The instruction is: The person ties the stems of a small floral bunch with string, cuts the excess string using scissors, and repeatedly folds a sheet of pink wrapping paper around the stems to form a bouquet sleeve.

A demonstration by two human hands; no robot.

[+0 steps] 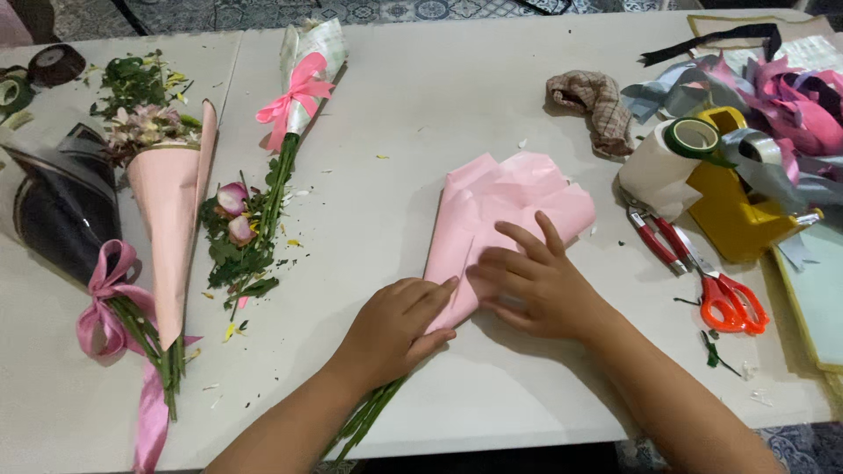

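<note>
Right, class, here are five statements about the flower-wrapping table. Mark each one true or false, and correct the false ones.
1. Both hands press on the pink wrapping paper. True: the left hand and right hand lie flat on its narrow end.
2. The orange-handled scissors lie left of the hands. False: they lie to the right.
3. Green stems stick out of the wrap towards the table edge. True.
4. The white-wrapped bouquet is tied with a blue ribbon. False: its bow is pink.
5. The right hand holds the green tape roll. False: the roll sits on the yellow dispenser.
</note>
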